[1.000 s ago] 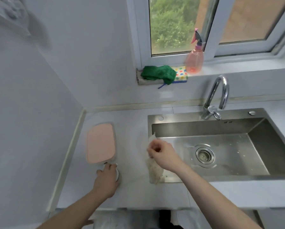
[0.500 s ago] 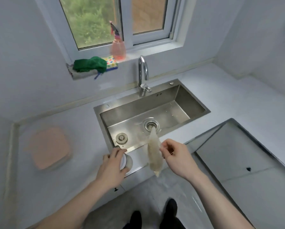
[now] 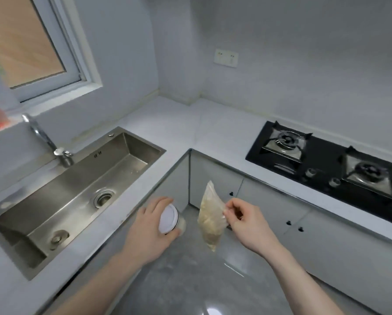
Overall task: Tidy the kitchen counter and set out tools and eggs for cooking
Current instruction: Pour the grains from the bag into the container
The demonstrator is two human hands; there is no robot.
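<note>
While both hands hang out over the floor w/ stuff in them, best to look at each grip first. Right hand [image 3: 247,223]: thumb & first finger pinched tight on one edge of a thin bag [image 3: 209,215], other fingers curled loose behind. Bag full of pale, crumbly bits, hanging free, touching nothing else. Long way of bag runs up & down, tipped a little, pointy bottom down toward floor, top corner up past the pinch. So bag sits just left of right hand, between the 2 hands.

Left hand [image 3: 149,233]: fingers wrapped round a small jar [image 3: 171,220] w/ white lid [image 3: 168,219], lid facing up at camera. Jar near bag but not touching.

Going outward: grey floor [image 3: 190,285] right below both things. Counter [image 3: 174,128] bends round in an L. Sink [image 3: 77,185] & tap [image 3: 42,135] off to left, closer to left hand. Stove [image 3: 327,162] w/ 2 burners off to right, closer to right hand, well apart from bag. White cupboard doors [image 3: 270,205] just behind bag.

Prob next: put both down somewhere on counter; can't tell which part. Bag floppy, held by 1 edge only, so could swing or slip. No eggs in view.
</note>
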